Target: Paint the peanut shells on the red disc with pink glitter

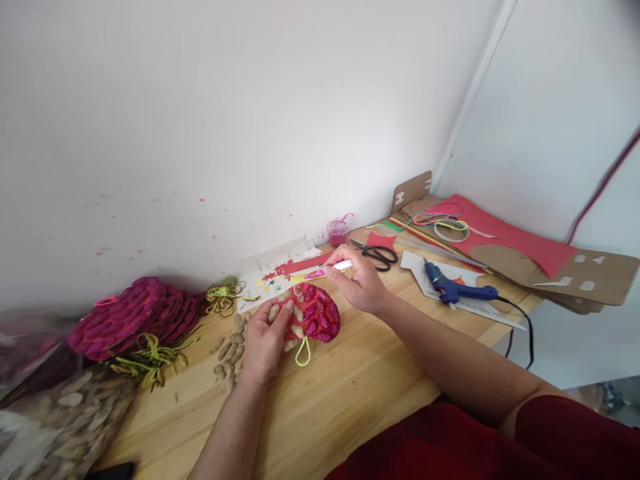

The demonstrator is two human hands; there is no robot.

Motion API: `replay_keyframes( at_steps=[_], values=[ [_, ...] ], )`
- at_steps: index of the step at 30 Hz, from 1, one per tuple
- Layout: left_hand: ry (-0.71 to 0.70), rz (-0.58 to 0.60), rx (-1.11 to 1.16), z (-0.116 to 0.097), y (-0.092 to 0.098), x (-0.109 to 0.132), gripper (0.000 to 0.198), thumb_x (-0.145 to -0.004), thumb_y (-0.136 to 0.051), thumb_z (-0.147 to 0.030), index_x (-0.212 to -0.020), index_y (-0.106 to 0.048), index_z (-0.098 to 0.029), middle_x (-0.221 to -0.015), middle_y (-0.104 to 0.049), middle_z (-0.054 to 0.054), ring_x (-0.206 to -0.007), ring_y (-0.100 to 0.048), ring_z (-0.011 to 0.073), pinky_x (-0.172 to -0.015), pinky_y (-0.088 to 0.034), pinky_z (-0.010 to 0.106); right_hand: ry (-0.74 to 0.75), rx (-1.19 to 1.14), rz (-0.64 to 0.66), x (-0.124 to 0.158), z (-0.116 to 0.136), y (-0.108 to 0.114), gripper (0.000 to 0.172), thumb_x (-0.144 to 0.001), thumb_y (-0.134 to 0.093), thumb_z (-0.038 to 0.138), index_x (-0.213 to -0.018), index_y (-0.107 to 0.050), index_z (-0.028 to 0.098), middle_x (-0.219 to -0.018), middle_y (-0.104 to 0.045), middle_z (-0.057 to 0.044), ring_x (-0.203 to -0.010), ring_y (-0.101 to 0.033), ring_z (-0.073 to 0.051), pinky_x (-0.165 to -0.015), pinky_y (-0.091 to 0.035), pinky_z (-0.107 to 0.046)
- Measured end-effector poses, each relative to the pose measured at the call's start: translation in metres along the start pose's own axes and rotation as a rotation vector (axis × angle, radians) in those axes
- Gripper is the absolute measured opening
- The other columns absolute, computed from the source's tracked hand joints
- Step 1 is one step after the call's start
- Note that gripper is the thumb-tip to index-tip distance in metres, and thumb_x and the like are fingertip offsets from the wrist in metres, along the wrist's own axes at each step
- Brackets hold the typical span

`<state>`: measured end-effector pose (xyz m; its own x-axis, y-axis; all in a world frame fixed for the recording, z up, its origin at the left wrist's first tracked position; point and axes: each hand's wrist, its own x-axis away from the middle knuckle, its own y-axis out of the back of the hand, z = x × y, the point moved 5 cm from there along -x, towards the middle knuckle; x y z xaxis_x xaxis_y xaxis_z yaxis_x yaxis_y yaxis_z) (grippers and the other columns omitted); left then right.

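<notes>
My left hand (267,333) grips the left side of a red disc covered with peanuts (323,312), thumb on top. The peanuts on its right part are painted pink; those near my thumb are bare tan. A yellow-green cord loop (303,353) hangs from its near edge. My right hand (357,280) is closed round a white-handled paintbrush (343,265), whose pink-coated tip sits just above the disc's far edge; whether it touches I cannot tell. Loose unpainted peanuts (230,353) lie left of my left hand.
A pile of pink peanut-covered discs (135,320) and a bag of peanuts (75,420) stand left. Behind are a cup of pink paint (337,231) and black scissors (380,255). A blue glue gun (460,288), its cord over the edge, and red sheets (505,233) lie right.
</notes>
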<state>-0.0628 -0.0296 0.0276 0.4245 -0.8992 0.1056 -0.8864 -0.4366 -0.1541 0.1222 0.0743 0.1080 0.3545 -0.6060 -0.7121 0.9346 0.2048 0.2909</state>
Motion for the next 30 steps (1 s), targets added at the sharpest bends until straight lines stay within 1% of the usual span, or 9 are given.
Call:
replay_keyframes(
  at_steps=[3, 6, 8, 11, 13, 16, 19, 23, 30],
  values=[
    [0.055, 0.025, 0.028, 0.003, -0.001, -0.002, 0.051, -0.068, -0.092, -0.049, -0.100, -0.071, -0.015, -0.072, -0.073, 0.002, -0.054, -0.065, 0.0130, -0.053, -0.055, 0.022, -0.141, -0.057, -0.063, -0.007, -0.013, 0.012, 0.020, -0.093, -0.067, 0.040, -0.089, -0.061, 0.022, -0.082, -0.069, 0.000, -0.074, -0.061, -0.015, -0.071, -0.047, -0.029],
    [0.144, 0.028, 0.155, 0.006, -0.004, -0.003, 0.058, -0.060, -0.096, -0.045, -0.102, -0.070, -0.015, -0.072, -0.074, 0.003, -0.053, -0.066, 0.0143, -0.048, -0.054, 0.023, -0.233, -0.096, -0.166, -0.029, -0.027, 0.033, 0.027, -0.092, -0.066, 0.048, -0.089, -0.056, 0.023, -0.077, -0.069, 0.002, -0.069, -0.062, -0.015, -0.067, -0.046, -0.028],
    [0.185, 0.001, 0.201, 0.005, -0.004, -0.003, 0.062, -0.054, -0.099, -0.044, -0.099, -0.070, -0.014, -0.068, -0.071, 0.002, -0.046, -0.060, 0.0121, -0.040, -0.047, 0.020, -0.250, 0.056, -0.228, -0.052, -0.034, 0.050, 0.026, -0.092, -0.064, 0.048, -0.089, -0.057, 0.024, -0.078, -0.068, 0.002, -0.068, -0.061, -0.015, -0.066, -0.045, -0.027],
    [0.204, -0.011, 0.266, 0.003, -0.004, -0.003, 0.060, -0.050, -0.100, -0.040, -0.094, -0.070, -0.013, -0.060, -0.064, -0.002, -0.038, -0.048, 0.0065, -0.031, -0.031, 0.014, -0.342, 0.451, -0.182, -0.087, -0.053, 0.063, 0.019, -0.096, -0.058, 0.043, -0.094, -0.060, 0.023, -0.084, -0.071, 0.000, -0.076, -0.063, -0.017, -0.072, -0.045, -0.028],
    [0.194, 0.000, 0.306, 0.001, -0.003, -0.004, 0.054, -0.052, -0.099, -0.036, -0.092, -0.071, -0.012, -0.059, -0.061, -0.004, -0.037, -0.043, 0.0042, -0.029, -0.027, 0.013, -0.452, 0.644, -0.087, -0.104, -0.070, 0.062, 0.018, -0.097, -0.055, 0.040, -0.095, -0.062, 0.023, -0.089, -0.074, -0.001, -0.083, -0.065, -0.019, -0.076, -0.045, -0.029],
    [0.174, 0.005, 0.345, 0.000, -0.001, -0.006, 0.046, -0.055, -0.098, -0.032, -0.086, -0.069, -0.012, -0.059, -0.061, -0.004, -0.038, -0.041, 0.0028, -0.029, -0.026, 0.012, -0.527, 0.734, -0.018, -0.115, -0.092, 0.054, 0.017, -0.092, -0.063, 0.038, -0.085, -0.065, 0.023, -0.092, -0.075, -0.004, -0.093, -0.066, -0.024, -0.082, -0.045, -0.034],
    [0.166, -0.011, 0.358, -0.001, 0.000, -0.007, 0.043, -0.053, -0.097, -0.028, -0.079, -0.067, -0.013, -0.062, -0.064, -0.002, -0.039, -0.043, 0.0032, -0.029, -0.027, 0.012, -0.585, 0.800, 0.049, -0.113, -0.109, 0.043, 0.018, -0.089, -0.067, 0.040, -0.084, -0.068, 0.023, -0.097, -0.077, -0.006, -0.105, -0.064, -0.028, -0.089, -0.044, -0.038],
    [0.168, -0.007, 0.352, -0.003, -0.002, -0.005, 0.040, -0.054, -0.095, -0.025, -0.080, -0.068, -0.013, -0.063, -0.066, -0.001, -0.038, -0.042, 0.0033, -0.028, -0.026, 0.012, -0.637, 0.859, 0.123, -0.108, -0.119, 0.031, 0.019, -0.087, -0.069, 0.043, -0.087, -0.072, 0.024, -0.104, -0.077, -0.008, -0.117, -0.060, -0.031, -0.093, -0.043, -0.041],
    [0.166, -0.023, 0.342, -0.004, -0.003, -0.005, 0.045, -0.049, -0.098, -0.028, -0.080, -0.069, -0.011, -0.058, -0.062, -0.002, -0.039, -0.044, 0.0049, -0.029, -0.027, 0.013, -0.655, 0.906, 0.172, -0.105, -0.124, 0.025, 0.024, -0.088, -0.068, 0.046, -0.091, -0.074, 0.022, -0.107, -0.077, -0.012, -0.122, -0.056, -0.034, -0.096, -0.041, -0.044]
  ],
)
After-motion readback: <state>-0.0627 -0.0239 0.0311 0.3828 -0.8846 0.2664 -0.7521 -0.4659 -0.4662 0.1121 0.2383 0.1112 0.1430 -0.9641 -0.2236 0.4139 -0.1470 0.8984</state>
